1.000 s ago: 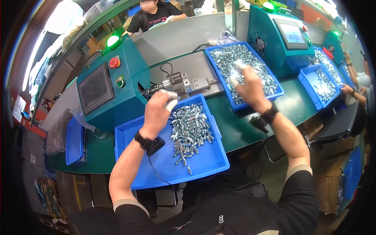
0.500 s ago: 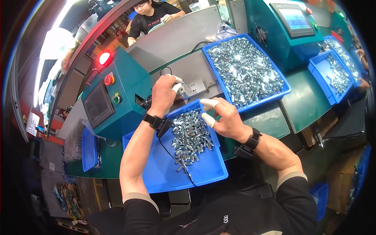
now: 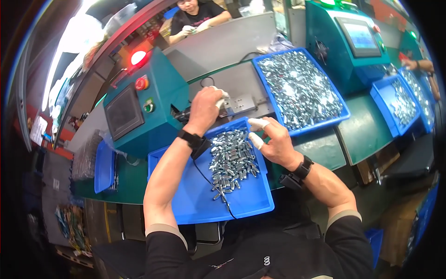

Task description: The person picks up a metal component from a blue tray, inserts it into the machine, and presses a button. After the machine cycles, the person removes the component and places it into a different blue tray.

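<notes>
My left hand [image 3: 206, 109] reaches to a metal fixture block [image 3: 241, 103] beside the teal machine. Its fingers, in white finger cots, are bent together at the block's left side; whatever they hold is hidden. At the upper right corner of the near blue tray [image 3: 195, 209], my right hand [image 3: 277, 143] hovers with its cotted thumb and forefinger apart and no part visible between them. A heap of small shiny metal sleeves [image 3: 230, 162] lies in that tray. A black cord runs from my left wristband down across the tray.
A larger blue tray [image 3: 345, 113] full of similar metal parts stands beyond my right hand. The teal machine [image 3: 162, 88] at left carries a dark screen, red and green buttons, and a lit red lamp [image 3: 138, 57]. Another machine [image 3: 320, 44] stands at right. A co-worker sits behind the partition [image 3: 227, 39].
The whole view has shifted, moving the scene mostly to the right. My hands stay in nearly the same places at the block and tray corner. The co-worker's hands have come together.
</notes>
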Action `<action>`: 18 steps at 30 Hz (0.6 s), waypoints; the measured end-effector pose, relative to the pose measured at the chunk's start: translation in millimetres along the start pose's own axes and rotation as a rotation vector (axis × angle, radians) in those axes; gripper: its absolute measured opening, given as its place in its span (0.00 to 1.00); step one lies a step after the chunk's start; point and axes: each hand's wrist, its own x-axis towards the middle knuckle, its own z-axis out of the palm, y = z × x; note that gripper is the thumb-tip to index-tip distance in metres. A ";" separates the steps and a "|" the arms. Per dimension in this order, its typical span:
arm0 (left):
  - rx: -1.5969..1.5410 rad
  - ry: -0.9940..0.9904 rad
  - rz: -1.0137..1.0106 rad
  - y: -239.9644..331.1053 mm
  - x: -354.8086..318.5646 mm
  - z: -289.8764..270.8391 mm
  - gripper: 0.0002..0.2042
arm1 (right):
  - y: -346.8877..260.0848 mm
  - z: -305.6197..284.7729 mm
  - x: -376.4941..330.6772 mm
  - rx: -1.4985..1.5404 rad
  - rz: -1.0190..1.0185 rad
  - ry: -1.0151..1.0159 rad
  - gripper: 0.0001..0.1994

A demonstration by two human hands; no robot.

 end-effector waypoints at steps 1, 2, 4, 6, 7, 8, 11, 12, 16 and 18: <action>0.003 0.027 0.041 -0.8 -0.5 3.4 0.11 | -2.1 0.5 -1.4 0.001 0.017 0.005 0.19; 0.008 0.054 0.083 -1.7 -0.7 6.7 0.12 | -4.0 2.0 -1.2 0.002 0.033 0.010 0.18; 0.016 0.092 0.116 -0.2 -0.3 9.4 0.12 | -4.2 2.3 -3.3 0.005 0.014 0.007 0.18; 0.066 0.063 0.137 1.3 -0.7 10.3 0.12 | -4.0 3.6 -3.5 -0.001 0.016 0.037 0.17; 0.087 0.045 0.151 1.5 -0.8 9.6 0.12 | -4.3 4.2 -2.6 -0.001 0.008 0.030 0.17; 0.088 0.052 0.146 0.8 -0.8 8.6 0.12 | -4.3 4.2 -2.3 -0.008 0.007 0.033 0.17; 0.153 0.035 0.171 0.1 -0.4 9.5 0.12 | -3.1 2.3 -3.2 -0.027 0.013 0.043 0.17; 0.149 0.036 0.173 -0.1 -1.5 10.4 0.12 | -2.7 2.3 -1.7 -0.019 0.009 0.037 0.16; 0.083 0.034 0.114 0.0 -7.5 6.0 0.12 | -2.0 2.3 -1.7 -0.005 -0.002 0.023 0.15; 0.110 0.023 0.123 8.4 -13.1 -1.1 0.13 | -0.7 3.4 0.0 -0.013 -0.009 0.010 0.16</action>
